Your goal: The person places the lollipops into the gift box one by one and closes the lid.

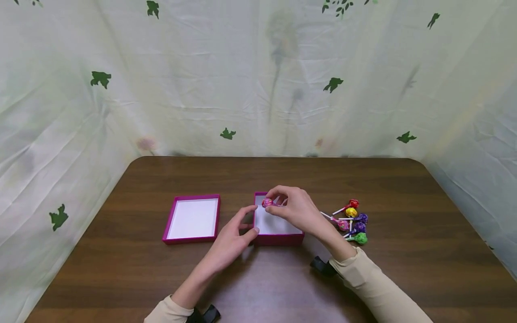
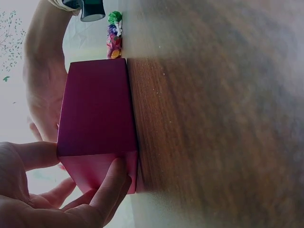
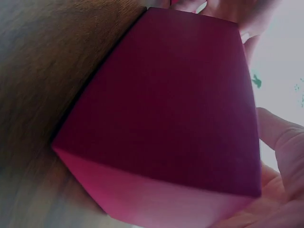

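Note:
An open magenta box (image 1: 278,226) with a white inside stands at the middle of the brown table (image 1: 404,193). My left hand (image 1: 250,220) grips its near left corner, thumb on the front wall and fingers on the left wall. In the left wrist view the same hand (image 2: 71,190) clasps the box (image 2: 97,109) at that corner. Over the box's far left part, my right hand (image 1: 274,202) pinches a pink wrapped lollipop (image 1: 267,202). The right wrist view is filled by the box's outer wall (image 3: 175,104); the lollipop is hidden there.
The box's magenta lid (image 1: 193,220) lies open side up to the left of the box. Several wrapped lollipops (image 1: 353,222) in red, yellow, purple, pink and green lie in a cluster to the right. Pale printed cloth (image 1: 258,89) walls the table on three sides.

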Demonstrator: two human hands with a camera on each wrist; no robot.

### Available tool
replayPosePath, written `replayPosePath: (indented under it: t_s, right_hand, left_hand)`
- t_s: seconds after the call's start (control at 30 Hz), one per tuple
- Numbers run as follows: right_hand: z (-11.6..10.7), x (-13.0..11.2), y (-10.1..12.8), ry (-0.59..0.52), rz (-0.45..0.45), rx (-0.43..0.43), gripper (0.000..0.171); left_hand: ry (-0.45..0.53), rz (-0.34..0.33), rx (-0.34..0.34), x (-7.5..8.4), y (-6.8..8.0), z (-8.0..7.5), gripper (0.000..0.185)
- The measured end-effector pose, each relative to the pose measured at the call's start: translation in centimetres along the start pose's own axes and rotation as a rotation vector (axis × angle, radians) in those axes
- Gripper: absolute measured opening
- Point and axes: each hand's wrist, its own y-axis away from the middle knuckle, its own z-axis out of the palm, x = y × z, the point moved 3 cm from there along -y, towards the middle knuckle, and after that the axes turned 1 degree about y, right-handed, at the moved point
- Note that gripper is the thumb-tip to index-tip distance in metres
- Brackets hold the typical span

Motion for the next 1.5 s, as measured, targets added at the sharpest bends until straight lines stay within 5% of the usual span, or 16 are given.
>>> replayPosePath:
  t_s: [0.73, 1.13, 1.5]
  right_hand:
    - [2.6, -0.6, -1.7, 0.135, 0.041, -0.045, 0.014]
    - [4.0, 0.3, -2.3, 0.150, 0.096, -0.053, 0.016]
    - [3.8, -0.2, -2.1, 0.160, 0.051, -0.060, 0.015]
  left_hand:
    - [0.146, -0.011, 0.045, -0.4, 0.0, 0.1, 0.052]
    - [0.122, -0.008, 0.038, -0.4, 0.0, -0.2, 0.051]
    - [0.123, -0.006, 0.041, -0.3, 0.0, 0.0, 0.052]
